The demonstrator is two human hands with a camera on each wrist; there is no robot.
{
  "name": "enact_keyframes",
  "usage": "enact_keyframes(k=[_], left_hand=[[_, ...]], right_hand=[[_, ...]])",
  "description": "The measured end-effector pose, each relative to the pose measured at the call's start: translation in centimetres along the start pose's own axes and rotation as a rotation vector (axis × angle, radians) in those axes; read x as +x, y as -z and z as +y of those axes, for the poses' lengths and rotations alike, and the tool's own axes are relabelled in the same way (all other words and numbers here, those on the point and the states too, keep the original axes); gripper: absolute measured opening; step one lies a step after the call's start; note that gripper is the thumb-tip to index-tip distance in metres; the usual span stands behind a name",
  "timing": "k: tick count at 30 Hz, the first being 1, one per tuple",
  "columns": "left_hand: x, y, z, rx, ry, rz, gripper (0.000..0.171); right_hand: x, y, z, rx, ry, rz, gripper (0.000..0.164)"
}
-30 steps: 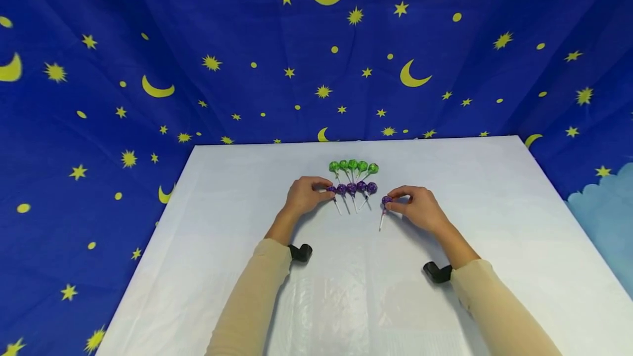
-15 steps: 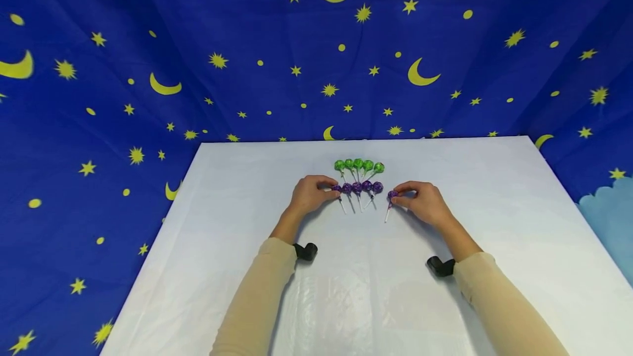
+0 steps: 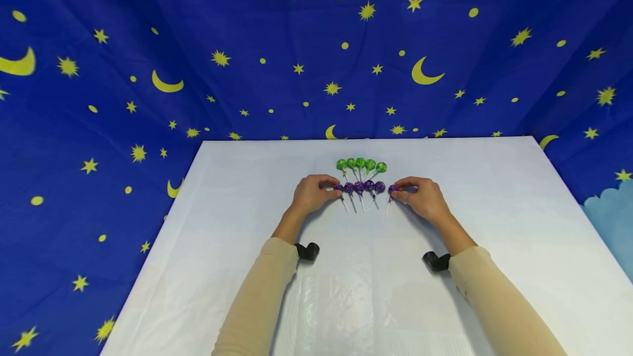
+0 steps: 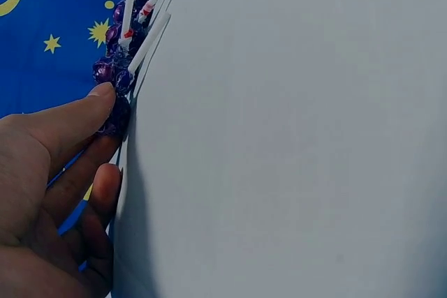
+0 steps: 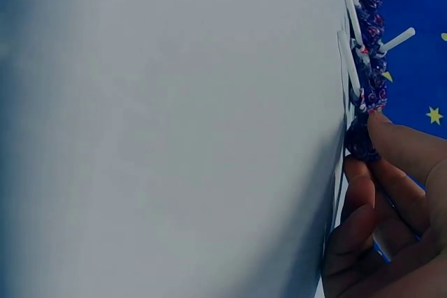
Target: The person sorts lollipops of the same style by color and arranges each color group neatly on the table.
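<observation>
In the head view my left hand point(image 3: 310, 194) pinches the leftmost purple lollipop point(image 3: 338, 187) of a row between thumb and fingers. Several more purple lollipops point(image 3: 359, 187) lie beside it, white sticks pointing towards me. My right hand point(image 3: 422, 198) pinches another purple lollipop point(image 3: 392, 188) by its head, level with the row and a small gap from its right end. The left wrist view has the thumb and fingers on a purple head point(image 4: 115, 120), partly covered by them. Seen from the right wrist, the lollipop point(image 5: 360, 139) sits at my right fingertips.
Behind the purple row, a fan of several green lollipops point(image 3: 361, 163) lies on the white table point(image 3: 237, 196). A blue cloth point(image 3: 277, 32) with yellow moons and stars hangs along the table's back and sides. Each wrist wears a black camera mount point(image 3: 309, 252).
My right hand has moved its purple lollipop forward, away from me, up level with the row. The left hand keeps its hold on the leftmost lollipop. The head view has shifted slightly.
</observation>
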State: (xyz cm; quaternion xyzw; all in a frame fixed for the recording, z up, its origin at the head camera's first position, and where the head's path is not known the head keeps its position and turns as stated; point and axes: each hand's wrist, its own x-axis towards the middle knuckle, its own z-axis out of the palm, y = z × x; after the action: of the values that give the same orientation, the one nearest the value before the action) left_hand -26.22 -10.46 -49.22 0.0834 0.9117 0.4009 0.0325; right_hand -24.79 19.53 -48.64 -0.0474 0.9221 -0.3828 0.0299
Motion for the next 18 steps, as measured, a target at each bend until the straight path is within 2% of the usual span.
enact_keyframes(k=[8, 18], left_hand=[[0.07, -0.16, -0.26, 0.01, 0.004, 0.001, 0.026], [0.14, -0.43, -0.7, -0.003, -0.019, 0.007, 0.031]], right_hand=[[0.31, -0.49, -0.16, -0.01, 0.022, 0.011, 0.029], [0.15, -0.63, -0.51, -0.015, -0.025, -0.011, 0.036]])
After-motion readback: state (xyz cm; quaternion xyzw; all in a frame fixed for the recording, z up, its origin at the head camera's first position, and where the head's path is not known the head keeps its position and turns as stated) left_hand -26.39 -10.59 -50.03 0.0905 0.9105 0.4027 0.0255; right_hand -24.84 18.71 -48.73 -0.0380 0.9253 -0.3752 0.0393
